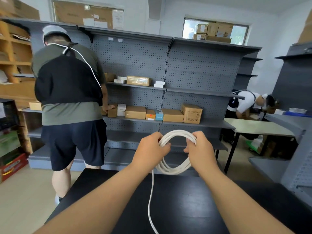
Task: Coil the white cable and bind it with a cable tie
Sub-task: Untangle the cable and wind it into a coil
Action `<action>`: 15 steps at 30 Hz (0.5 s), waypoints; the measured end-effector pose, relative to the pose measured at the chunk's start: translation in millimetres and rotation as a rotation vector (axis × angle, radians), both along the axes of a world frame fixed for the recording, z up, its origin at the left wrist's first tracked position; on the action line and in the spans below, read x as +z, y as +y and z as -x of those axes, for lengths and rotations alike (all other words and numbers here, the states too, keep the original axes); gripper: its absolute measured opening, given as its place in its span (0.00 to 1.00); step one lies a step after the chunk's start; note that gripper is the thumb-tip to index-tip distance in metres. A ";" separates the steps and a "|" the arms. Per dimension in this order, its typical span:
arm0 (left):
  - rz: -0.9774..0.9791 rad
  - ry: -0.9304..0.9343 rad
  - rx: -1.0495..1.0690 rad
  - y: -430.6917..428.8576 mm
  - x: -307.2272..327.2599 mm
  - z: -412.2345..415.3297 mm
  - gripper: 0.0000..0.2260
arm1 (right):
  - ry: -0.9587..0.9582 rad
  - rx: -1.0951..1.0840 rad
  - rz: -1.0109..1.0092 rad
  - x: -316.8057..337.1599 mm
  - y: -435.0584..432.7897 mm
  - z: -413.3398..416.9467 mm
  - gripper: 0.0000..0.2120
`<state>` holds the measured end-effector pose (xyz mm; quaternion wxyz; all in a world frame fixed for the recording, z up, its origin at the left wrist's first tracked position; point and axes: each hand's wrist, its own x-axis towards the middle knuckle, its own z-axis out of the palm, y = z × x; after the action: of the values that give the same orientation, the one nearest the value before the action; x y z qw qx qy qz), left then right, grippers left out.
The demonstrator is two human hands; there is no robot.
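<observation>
White round plastic cable [175, 149], coiled above the black tabletop's [185, 208] far edge, was gripped by curled left hand [152, 147] and right hand [200, 147]; its loose tail could probably unspool the loops.

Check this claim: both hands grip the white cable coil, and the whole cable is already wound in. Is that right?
No. The head view shows a loose tail hanging from the coil over the black table; left hand and right hand do grip it.
</observation>
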<state>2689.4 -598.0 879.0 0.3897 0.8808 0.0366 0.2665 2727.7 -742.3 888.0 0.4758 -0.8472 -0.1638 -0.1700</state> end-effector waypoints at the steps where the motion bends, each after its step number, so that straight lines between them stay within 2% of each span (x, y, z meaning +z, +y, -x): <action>1: 0.024 0.024 -0.020 -1.1 -0.2 -1.1 0.06 | 0.007 0.003 -0.033 -0.6 -1.3 -0.3 0.06; 4: 0.069 0.074 -0.071 -5.3 5.0 -2.5 0.04 | 0.057 0.007 -0.087 0.6 -5.2 -1.1 0.09; 6: 0.019 0.061 -0.076 -9.2 11.3 -2.3 0.05 | 0.079 0.004 -0.091 3.4 -7.6 -3.3 0.08; 11: -0.322 -0.071 0.031 -16.6 29.4 -7.4 0.05 | 0.034 -0.049 0.139 16.6 -14.4 -4.7 0.02; 13: -0.483 -0.068 0.015 -19.3 38.1 -7.9 0.04 | -0.045 -0.027 0.237 21.0 -16.2 -2.8 0.07; 15: -0.646 -0.081 -0.014 -21.7 45.5 -6.9 0.06 | -0.133 0.010 0.315 25.5 -16.0 -0.6 0.12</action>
<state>2696.3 -619.7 924.5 0.0931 0.9479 -0.0714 0.2962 2728.3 -758.3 913.5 0.3261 -0.8973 -0.2239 -0.1957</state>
